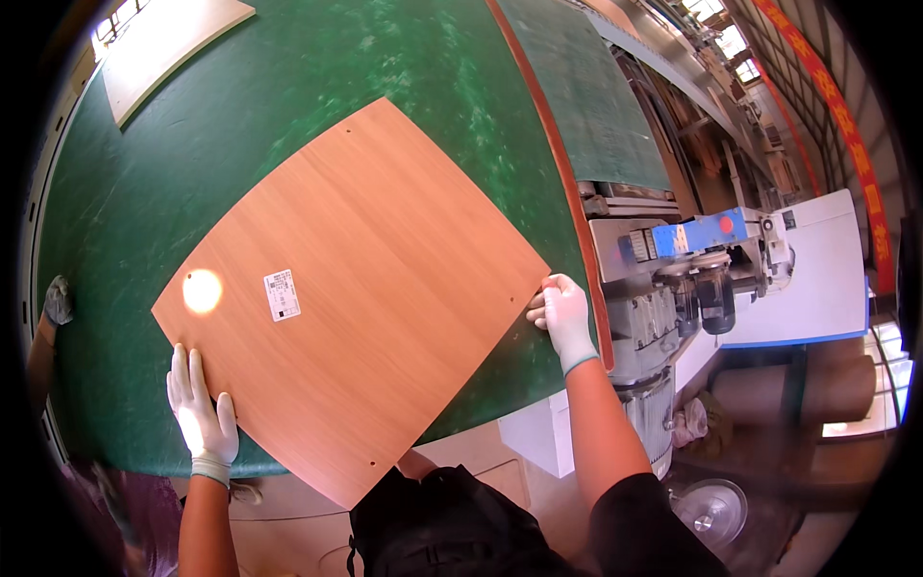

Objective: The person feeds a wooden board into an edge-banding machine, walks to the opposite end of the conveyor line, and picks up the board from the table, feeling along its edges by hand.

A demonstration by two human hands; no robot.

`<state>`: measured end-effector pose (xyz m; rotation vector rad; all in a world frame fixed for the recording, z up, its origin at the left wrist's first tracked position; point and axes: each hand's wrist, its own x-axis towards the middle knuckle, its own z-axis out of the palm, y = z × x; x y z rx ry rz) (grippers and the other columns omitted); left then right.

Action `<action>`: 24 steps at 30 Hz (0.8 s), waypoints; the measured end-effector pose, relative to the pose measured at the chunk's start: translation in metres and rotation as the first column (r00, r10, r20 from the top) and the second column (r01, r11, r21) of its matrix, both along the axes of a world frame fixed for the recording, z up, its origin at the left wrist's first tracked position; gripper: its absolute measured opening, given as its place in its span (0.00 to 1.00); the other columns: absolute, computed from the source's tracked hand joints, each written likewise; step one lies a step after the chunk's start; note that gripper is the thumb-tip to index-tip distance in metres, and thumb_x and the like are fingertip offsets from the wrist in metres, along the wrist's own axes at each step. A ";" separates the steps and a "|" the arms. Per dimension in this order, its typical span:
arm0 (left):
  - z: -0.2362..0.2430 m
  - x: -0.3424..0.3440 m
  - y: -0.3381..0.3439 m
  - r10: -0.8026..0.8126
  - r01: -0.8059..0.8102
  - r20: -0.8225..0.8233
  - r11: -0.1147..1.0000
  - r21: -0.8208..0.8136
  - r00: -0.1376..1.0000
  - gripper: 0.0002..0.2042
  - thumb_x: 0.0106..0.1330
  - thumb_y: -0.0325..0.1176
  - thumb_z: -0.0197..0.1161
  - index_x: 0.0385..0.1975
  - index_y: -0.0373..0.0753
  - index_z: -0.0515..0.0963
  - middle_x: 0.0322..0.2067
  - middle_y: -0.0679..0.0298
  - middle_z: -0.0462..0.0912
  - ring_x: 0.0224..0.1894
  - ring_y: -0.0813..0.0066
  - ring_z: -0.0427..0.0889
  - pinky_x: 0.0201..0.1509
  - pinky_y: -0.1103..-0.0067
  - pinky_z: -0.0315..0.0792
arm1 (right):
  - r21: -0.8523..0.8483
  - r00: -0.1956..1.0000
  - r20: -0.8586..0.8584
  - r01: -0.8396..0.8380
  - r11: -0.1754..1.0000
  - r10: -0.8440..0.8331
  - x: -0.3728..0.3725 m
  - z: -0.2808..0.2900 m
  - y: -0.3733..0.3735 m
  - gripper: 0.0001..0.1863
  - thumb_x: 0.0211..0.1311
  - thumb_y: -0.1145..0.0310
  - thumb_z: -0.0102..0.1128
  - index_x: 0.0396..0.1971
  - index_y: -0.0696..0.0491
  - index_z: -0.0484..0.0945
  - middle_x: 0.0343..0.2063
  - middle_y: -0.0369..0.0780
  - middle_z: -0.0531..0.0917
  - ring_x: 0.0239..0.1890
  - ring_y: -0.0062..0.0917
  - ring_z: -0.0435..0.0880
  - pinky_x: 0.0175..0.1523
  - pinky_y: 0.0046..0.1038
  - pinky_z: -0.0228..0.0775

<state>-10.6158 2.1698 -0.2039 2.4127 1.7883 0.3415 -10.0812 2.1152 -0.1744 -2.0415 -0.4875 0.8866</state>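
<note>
A wood-grain panel (385,279) lies turned at an angle on the green-topped table, with its nearest corner jutting past the table's front edge. It has small dark holes near its corners and a white printed label (283,295) left of its middle. My left hand (204,418), in a white glove, rests at the panel's left edge, fingers stretched out and thumb apart. At the right corner my gloved right hand (565,317) is closed, its fingers curled and pinching the panel there.
The green table (423,48) has a raised brown edge strip (553,130) on its right. Beyond stands a machine with a blue arm (707,231) and motors. A pale panel (163,53) lies at the far left. Another person's gloved hand (59,301) is at the left table edge.
</note>
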 end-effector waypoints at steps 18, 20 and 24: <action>0.000 0.005 0.003 -0.040 0.038 0.021 0.996 0.081 0.999 0.33 0.60 0.34 0.55 0.68 0.31 0.63 0.71 0.42 0.58 0.68 0.41 0.62 0.73 0.56 0.54 | 0.042 0.864 -0.495 0.132 0.990 -0.095 -0.091 0.004 -0.056 0.04 0.67 0.70 0.50 0.33 0.52 0.74 0.29 0.42 0.84 0.26 0.30 0.87 0.22 0.23 0.74; -0.002 0.003 0.004 -0.056 0.054 0.017 0.995 0.079 0.998 0.33 0.61 0.35 0.55 0.68 0.31 0.62 0.71 0.42 0.58 0.68 0.41 0.61 0.73 0.57 0.53 | -0.041 0.850 -0.505 0.147 0.988 -0.147 -0.137 0.011 -0.069 0.04 0.66 0.71 0.50 0.33 0.52 0.74 0.29 0.42 0.85 0.25 0.29 0.87 0.23 0.23 0.74; -0.006 -0.002 0.002 -0.060 0.059 0.008 0.995 0.078 0.998 0.32 0.64 0.36 0.53 0.69 0.31 0.61 0.72 0.42 0.56 0.71 0.42 0.59 0.75 0.57 0.50 | -0.099 0.746 -0.663 0.000 0.995 -0.066 -0.212 0.006 -0.114 0.05 0.66 0.71 0.52 0.36 0.54 0.76 0.31 0.42 0.86 0.26 0.26 0.87 0.26 0.23 0.76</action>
